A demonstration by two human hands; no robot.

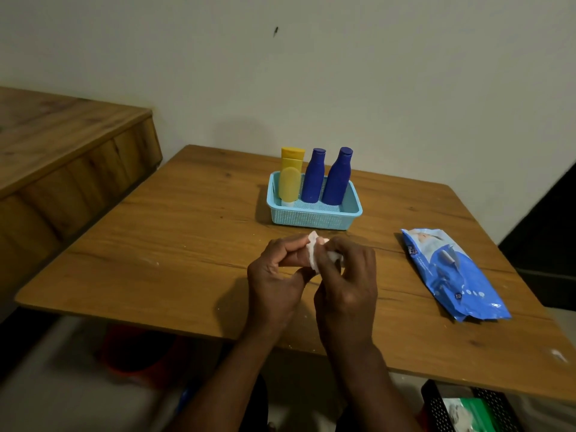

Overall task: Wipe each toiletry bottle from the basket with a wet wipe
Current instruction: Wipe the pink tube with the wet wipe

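Wooden table [174, 244], hands pinching wet wipe [313, 255]

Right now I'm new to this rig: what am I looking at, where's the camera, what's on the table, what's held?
There is no robot here. One wide-angle camera sits on a person's head and looks forward and down, so the two bare arms coming in from the bottom are the wearer's own.

The left hand and the right hand together hold a small white wet wipe above a wooden table.

Further back stands a light blue basket holding two yellow bottles and two dark blue bottles, all upright. To the right lies a blue pack of wipes, flat on the table. No bottle has left the basket.
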